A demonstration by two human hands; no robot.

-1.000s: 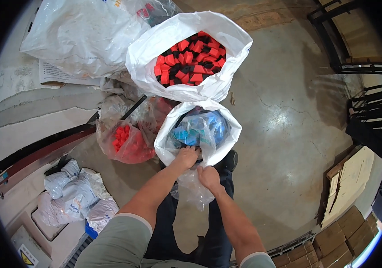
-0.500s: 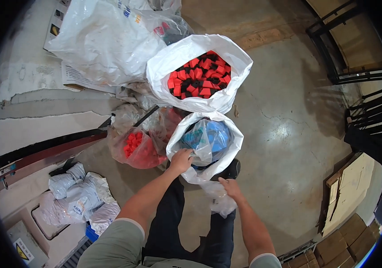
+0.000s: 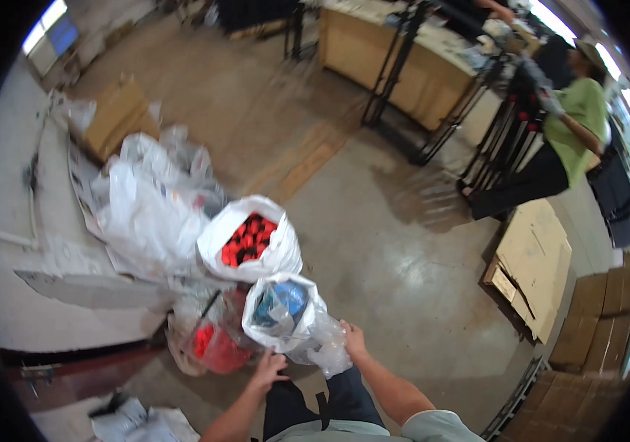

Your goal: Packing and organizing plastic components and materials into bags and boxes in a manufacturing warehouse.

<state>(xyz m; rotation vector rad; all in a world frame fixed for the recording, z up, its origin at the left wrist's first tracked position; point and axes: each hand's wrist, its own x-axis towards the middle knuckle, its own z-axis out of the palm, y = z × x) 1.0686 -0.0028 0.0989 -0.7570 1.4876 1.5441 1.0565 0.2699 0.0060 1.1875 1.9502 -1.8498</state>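
My right hand (image 3: 354,342) grips a crumpled clear plastic bag (image 3: 330,346) at the right side of a small white sack (image 3: 252,324). Inside that sack lie blue and teal contents (image 3: 288,296), partly under clear film. My left hand (image 3: 268,370) is just below the sack's near left rim, fingers apart and nothing held. Right behind stands a larger white sack (image 3: 285,254), filled with red and black pieces (image 3: 250,239). Beside my left hand a clear bag of red pieces (image 3: 221,350) rests on the floor.
White plastic bags (image 3: 145,221) are heaped along the left wall, with a cardboard box (image 3: 120,121) behind. A person in a green shirt (image 3: 580,121) is by black metal frames (image 3: 495,140) at the right. Flattened cardboard (image 3: 532,265) and stacked boxes (image 3: 588,317) line the right side.
My view has lifted, bringing the far workbench and another person in. My left hand has come off the film in the small sack and moved down outside its rim. My right hand still grips the clear bag.
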